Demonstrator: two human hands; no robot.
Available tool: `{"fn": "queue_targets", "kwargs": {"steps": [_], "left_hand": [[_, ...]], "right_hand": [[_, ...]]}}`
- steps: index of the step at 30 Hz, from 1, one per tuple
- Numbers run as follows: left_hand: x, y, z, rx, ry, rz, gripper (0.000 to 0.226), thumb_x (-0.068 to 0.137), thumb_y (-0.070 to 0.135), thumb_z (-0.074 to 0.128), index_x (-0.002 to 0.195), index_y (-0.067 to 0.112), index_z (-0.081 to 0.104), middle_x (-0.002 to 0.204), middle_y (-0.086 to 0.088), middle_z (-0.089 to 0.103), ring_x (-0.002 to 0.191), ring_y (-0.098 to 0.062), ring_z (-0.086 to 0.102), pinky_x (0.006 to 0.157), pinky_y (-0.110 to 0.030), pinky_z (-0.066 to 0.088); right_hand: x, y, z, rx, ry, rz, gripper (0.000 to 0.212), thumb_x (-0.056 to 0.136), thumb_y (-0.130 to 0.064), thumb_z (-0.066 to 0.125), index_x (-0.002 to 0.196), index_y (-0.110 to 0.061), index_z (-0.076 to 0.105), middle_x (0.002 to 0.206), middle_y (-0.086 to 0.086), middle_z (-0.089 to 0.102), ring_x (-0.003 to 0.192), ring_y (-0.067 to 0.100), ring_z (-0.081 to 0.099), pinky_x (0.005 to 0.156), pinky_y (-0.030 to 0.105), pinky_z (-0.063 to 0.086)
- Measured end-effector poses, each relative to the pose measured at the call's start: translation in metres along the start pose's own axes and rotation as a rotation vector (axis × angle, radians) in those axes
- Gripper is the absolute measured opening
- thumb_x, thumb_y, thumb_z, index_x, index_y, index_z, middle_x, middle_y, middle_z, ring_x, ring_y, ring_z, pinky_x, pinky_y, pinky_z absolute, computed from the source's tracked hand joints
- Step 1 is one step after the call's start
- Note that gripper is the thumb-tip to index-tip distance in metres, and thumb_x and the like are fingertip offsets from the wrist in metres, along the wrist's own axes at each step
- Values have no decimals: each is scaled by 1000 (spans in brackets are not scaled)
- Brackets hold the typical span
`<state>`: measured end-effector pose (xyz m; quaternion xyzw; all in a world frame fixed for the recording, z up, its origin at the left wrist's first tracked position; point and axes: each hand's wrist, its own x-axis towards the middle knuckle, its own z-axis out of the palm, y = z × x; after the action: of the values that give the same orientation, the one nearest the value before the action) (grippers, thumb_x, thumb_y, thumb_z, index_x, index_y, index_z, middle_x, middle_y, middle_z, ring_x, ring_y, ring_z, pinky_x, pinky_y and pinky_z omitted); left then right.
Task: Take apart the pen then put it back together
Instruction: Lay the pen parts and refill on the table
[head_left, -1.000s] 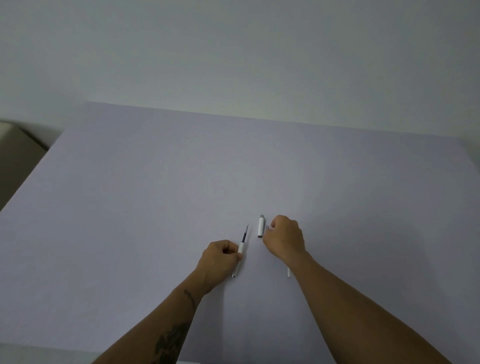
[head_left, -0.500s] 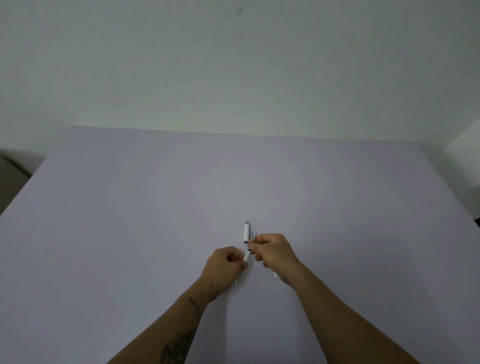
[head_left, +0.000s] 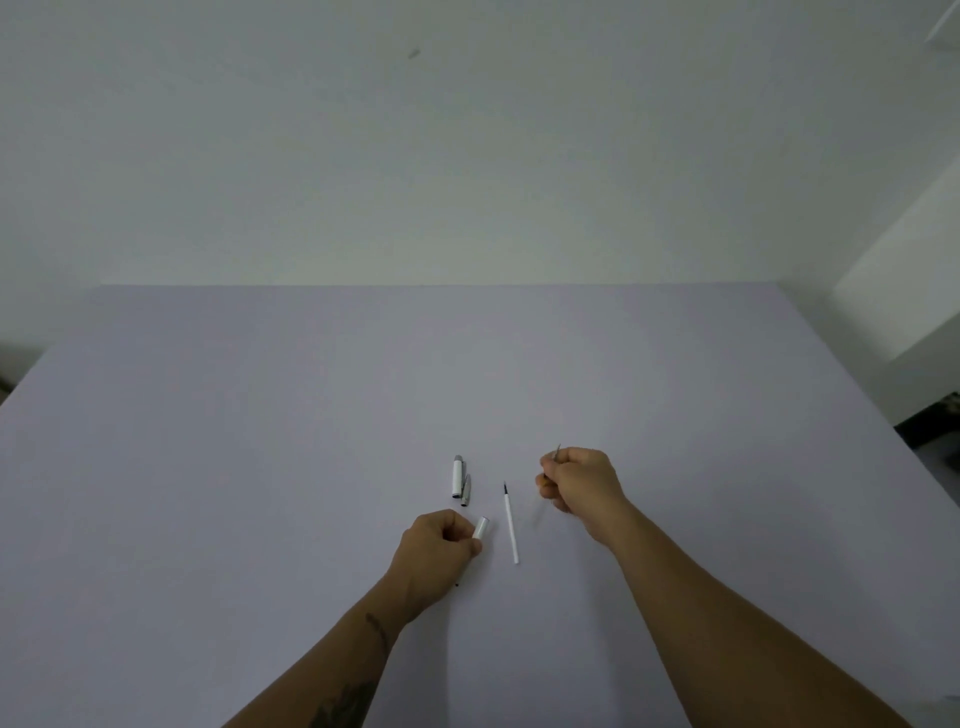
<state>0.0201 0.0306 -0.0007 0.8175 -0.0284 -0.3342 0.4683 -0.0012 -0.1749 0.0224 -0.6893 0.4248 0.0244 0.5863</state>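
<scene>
The pen lies in pieces on the pale lilac table (head_left: 260, 441). My left hand (head_left: 434, 553) is closed around the white barrel (head_left: 482, 527), whose open end sticks out past my thumb. My right hand (head_left: 582, 480) pinches a small thin dark part (head_left: 557, 452), with its tip showing above my fingers. Between my hands the white refill (head_left: 510, 525) with a dark tip lies flat. The white cap (head_left: 457, 477) and a small silver piece (head_left: 466, 490) rest side by side just beyond my left hand.
A plain wall rises behind the table's far edge. Dark clutter (head_left: 935, 426) sits off the right edge. A white wall corner (head_left: 904, 291) juts in at the right.
My hands were together at the pen; now they have pulled apart. The refill lies on the table between them, and my right hand has moved right with a thin part.
</scene>
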Motion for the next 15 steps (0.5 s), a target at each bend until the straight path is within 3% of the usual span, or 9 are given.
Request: {"fn": "queue_targets", "kwargs": {"steps": [2, 6, 9, 12, 15], "left_hand": [[1, 0, 3, 1, 9, -11, 10, 85, 15, 66, 75, 18, 65, 73, 3, 62, 62, -10, 55, 53, -17, 43], [4, 2, 6, 5, 28, -23, 9, 86, 16, 65, 77, 17, 65, 74, 3, 61, 62, -10, 55, 53, -17, 44], [6, 2, 8, 10, 42, -33, 13, 86, 15, 65, 74, 19, 63, 72, 3, 61, 62, -10, 55, 55, -18, 44], [10, 0, 10, 21, 58, -44, 15, 86, 16, 65, 72, 21, 62, 71, 4, 61, 61, -10, 55, 53, -17, 43], [13, -3, 11, 32, 70, -64, 12, 86, 17, 65, 74, 19, 64, 70, 4, 62, 59, -10, 56, 51, -16, 44]], "right_hand": [[6, 7, -1, -180, -28, -8, 16, 87, -3, 55, 81, -2, 70, 80, 13, 73, 63, 19, 68, 53, 25, 53], [16, 20, 6, -476, -43, -98, 24, 80, -5, 57, 95, 7, 72, 99, 20, 74, 91, 33, 71, 79, 42, 59], [19, 22, 15, -600, -31, -139, 23, 76, -6, 59, 93, 3, 72, 96, 20, 74, 89, 37, 69, 74, 39, 59], [24, 22, 21, -653, -32, -147, 18, 73, -7, 58, 87, -3, 69, 89, 12, 72, 78, 31, 66, 64, 27, 49], [27, 24, 25, -671, -36, -162, 8, 74, -7, 56, 81, -10, 59, 88, 7, 65, 71, 25, 58, 60, 26, 43]]}}
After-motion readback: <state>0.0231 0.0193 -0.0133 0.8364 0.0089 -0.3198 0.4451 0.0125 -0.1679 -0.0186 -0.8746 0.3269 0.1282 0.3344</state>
